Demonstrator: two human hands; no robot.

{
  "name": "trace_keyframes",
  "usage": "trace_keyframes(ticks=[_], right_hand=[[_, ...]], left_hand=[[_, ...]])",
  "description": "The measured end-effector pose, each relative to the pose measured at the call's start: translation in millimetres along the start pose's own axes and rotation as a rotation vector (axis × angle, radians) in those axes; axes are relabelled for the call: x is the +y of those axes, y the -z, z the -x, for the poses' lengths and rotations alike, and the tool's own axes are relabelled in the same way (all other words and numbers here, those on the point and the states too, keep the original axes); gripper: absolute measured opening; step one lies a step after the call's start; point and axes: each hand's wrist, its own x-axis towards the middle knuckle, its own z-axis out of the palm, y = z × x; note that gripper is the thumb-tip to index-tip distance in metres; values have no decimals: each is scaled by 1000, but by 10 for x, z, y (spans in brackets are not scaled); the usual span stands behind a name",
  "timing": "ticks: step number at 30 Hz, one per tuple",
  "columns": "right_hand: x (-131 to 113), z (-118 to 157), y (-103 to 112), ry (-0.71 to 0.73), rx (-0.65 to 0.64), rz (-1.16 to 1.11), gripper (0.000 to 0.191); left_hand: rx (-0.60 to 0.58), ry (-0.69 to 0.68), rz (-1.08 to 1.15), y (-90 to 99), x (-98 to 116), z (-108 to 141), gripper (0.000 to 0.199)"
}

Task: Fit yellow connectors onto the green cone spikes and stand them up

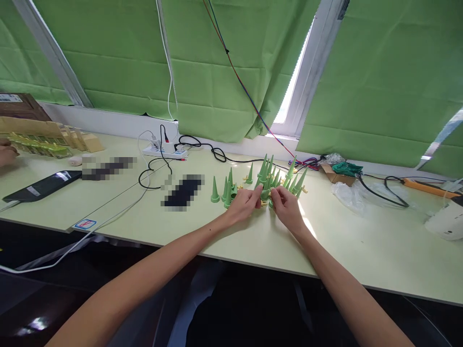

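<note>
My left hand (246,203) is closed, thumb and fingers pinching a green cone-shaped spike (265,194) that lies between the two hands. My right hand (286,206) is also closed in a pinch close against that spike; whatever sits in its fingertips is too small and covered to name. Behind and around both hands stands a cluster of upright green spikes (266,166), some with small yellow fittings (305,190). One single spike (214,190) stands left of the cluster, and another spike (249,174) is behind my left hand.
A blurred-out dark object (183,191) lies on the table (361,255) left of the spikes. Behind are a power strip (164,152) and black cables. To the right are a small cardboard box (336,176), plastic bags (349,196) and a white device (446,219). Another person's hand (6,153) shows far left.
</note>
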Motion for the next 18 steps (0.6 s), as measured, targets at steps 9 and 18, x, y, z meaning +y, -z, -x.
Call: trace_keyframes(ticks=[9,18], right_hand=[[44,-5,-6,-42,-44,-48,40],[62,-1,-8,-61,-56,-28,46]], left_hand=[[-20,17,18,25,42,0,59],[21,-51,-72,23,13,20,50]])
